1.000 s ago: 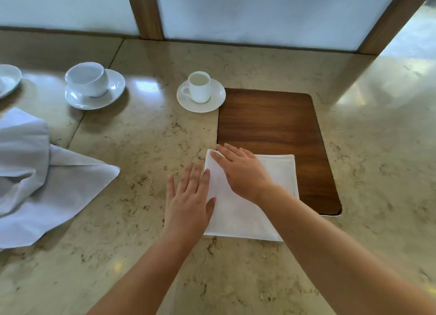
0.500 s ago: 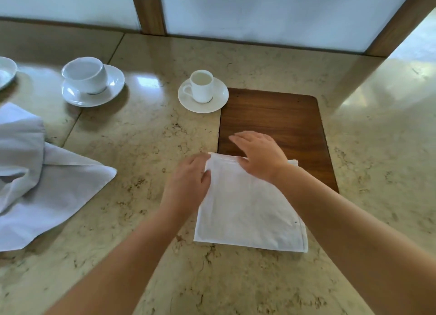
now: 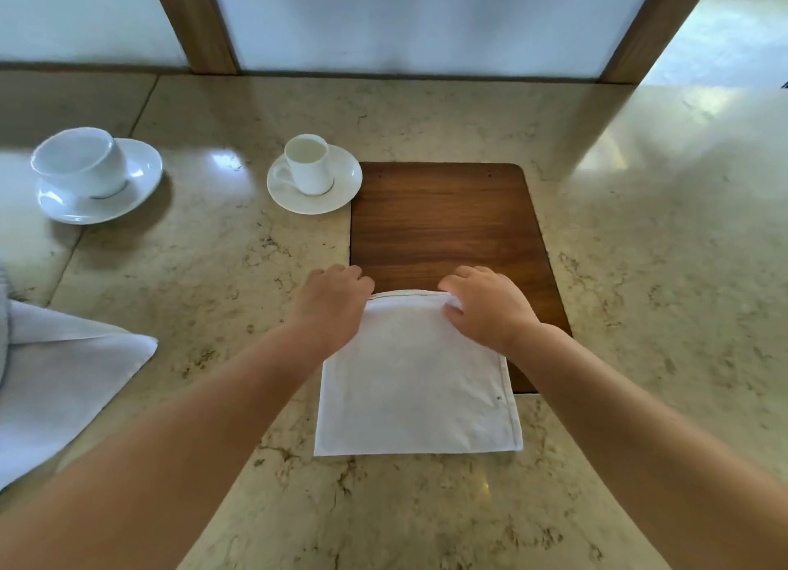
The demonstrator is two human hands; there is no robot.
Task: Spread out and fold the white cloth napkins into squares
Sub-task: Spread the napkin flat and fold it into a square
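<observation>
Two hands: at far edge of folded napkin (image 3: 415,382), one at each far corner.
Left hand (image 3: 334,303): curled over far-left corner; grip closed on cloth there, as far as visible, fingertips hidden behind knuckles.
Right hand (image 3: 486,303): curled over far-right corner; thumb on top, cloth bunched under it; grip closed on napkin edge.
Folded napkin, position: flat on table (image 3: 639,271), near edge toward person, far part overlapping near-left portion of wooden board (image 3: 447,215).
Folded napkin, shape: roughly square, slightly taller than wide; hemmed edge along right side; far edge lifted a little off board.
Key relation: napkin extended from both grips back toward person; held edge farthest away, free edge nearest. Both hands equally near their own corners.
Judged step: far edge gripped for another fold toward person, or for lifting whole piece; not decidable.
Judged risk: layers slipping apart if corners pulled unevenly.
Unfolded napkin (image 3: 64,386): loose heap at left edge of table, well apart, untouched.
Small cup (image 3: 308,164) on saucer (image 3: 314,194): just beside board's far-left corner.
Large cup (image 3: 81,162) on saucer (image 3: 136,177): far left of table.
</observation>
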